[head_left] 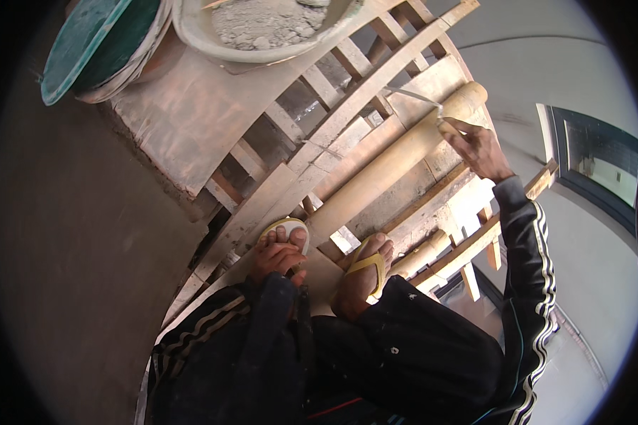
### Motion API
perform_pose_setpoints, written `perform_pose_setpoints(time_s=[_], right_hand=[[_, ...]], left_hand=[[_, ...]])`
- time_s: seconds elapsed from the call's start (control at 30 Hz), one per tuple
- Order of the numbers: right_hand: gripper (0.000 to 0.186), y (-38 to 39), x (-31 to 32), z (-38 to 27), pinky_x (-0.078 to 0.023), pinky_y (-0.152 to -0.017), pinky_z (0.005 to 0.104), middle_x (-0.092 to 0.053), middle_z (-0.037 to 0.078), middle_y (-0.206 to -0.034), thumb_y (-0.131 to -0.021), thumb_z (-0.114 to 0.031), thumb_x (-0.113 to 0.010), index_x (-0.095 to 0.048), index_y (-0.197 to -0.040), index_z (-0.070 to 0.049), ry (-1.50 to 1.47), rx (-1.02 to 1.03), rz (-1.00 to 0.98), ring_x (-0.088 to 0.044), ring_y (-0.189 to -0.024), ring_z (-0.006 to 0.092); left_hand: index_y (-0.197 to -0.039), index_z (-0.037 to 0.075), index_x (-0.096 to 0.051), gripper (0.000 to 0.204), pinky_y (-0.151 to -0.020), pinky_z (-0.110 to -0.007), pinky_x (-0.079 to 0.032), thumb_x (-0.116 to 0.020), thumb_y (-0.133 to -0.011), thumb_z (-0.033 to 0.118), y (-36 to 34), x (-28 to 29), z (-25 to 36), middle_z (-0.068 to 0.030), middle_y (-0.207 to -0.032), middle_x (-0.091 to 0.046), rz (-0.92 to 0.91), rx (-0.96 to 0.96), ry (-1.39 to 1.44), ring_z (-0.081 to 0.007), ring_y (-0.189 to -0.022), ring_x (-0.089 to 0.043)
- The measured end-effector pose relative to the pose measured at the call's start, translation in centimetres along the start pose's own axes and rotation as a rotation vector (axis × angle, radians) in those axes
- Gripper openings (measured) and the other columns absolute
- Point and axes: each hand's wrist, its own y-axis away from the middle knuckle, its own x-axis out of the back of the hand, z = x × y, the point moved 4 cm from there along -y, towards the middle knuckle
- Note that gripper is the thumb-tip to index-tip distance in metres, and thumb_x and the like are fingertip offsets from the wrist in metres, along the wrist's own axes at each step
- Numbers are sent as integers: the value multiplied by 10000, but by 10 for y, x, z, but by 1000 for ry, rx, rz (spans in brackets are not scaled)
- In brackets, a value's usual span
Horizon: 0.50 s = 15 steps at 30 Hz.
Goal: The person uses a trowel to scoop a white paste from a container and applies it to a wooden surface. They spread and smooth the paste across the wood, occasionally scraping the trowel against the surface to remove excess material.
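Note:
My right hand (475, 150) grips the handle of a thin metal tool (411, 95), perhaps a trowel seen edge-on, just above a long bamboo pole (376, 183). My left hand (280, 263) is low at the middle, beside my sandalled left foot (290, 234), with its fingers curled; what they hold, if anything, I cannot make out. My right foot in a yellow sandal (364, 280) rests on the boards below the pole.
A plastered tub of grey powder (255, 28) and stacked basins (85, 42) stand on a sheet board (177, 127) at upper left. Wooden planks (326, 142) form a slatted platform with gaps. A wall (517, 71) with a dark-framed window (595, 166) is at right.

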Motion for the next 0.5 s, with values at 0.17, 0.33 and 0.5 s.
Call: perform_pose_setpoints(time_s=[0.17, 0.33, 0.5], right_hand=[[401, -3, 3, 28, -501, -637, 383, -634, 210, -717, -940, -330, -555, -584, -1272, -106, 149, -95, 70, -622, -609, 271], [423, -7, 13, 14, -504, -694, 373, -675, 215, -784, -917, -351, -598, -608, -1246, -85, -23, 37, -62, -655, -720, 204], [420, -8, 21, 9, -481, -625, 360, -662, 179, -753, -926, -360, -584, -612, -1234, -76, -62, -177, -87, -593, -592, 205]], left_hand=[[-926, 165, -663, 282, -977, -452, -390, -733, -672, 265, -9, 0, 4, -5, -977, -655, 10, 45, 96, -167, -1005, -591], [-933, 74, -632, 206, -1000, -454, -378, -636, -742, 154, -10, 17, 17, -102, -940, -643, 9, 16, 34, -282, -971, -587], [-929, 98, -633, 225, -989, -417, -399, -674, -718, 164, -4, -6, 0, -64, -947, -653, -4, -40, 69, -246, -977, -596]])
